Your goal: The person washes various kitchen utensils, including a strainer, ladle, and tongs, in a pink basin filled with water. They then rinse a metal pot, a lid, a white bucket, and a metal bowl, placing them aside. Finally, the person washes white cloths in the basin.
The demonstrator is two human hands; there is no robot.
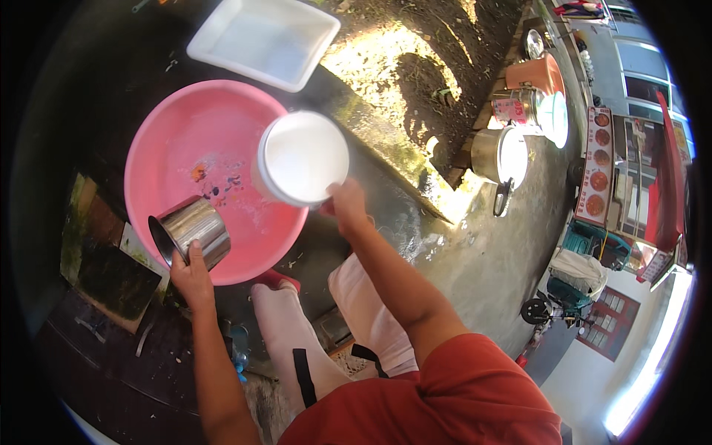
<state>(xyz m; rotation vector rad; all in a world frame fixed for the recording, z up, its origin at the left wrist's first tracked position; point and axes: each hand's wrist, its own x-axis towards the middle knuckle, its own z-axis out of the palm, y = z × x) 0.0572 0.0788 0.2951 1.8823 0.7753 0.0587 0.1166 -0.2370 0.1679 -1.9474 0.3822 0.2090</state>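
Observation:
A steel pot or cup (203, 231) is in my left hand (193, 276), tilted over the lower left rim of a big pink plastic basin (222, 111). My right hand (347, 207) grips the rim of a white plastic bucket (306, 157) at the basin's right side, its mouth facing up towards me. Shallow water and scattered orange and dark scraps (214, 186) show on the basin's floor. My fingers partly hide the wall of the steel vessel.
A white rectangular tub (264, 41) lies beyond the basin. A concrete curb (384, 133) edges a soil bed on the right. Past it stand a steel pot (486, 156), an orange bucket (528, 75) and a food cart (595, 167). Mossy blocks (114, 267) lie at left.

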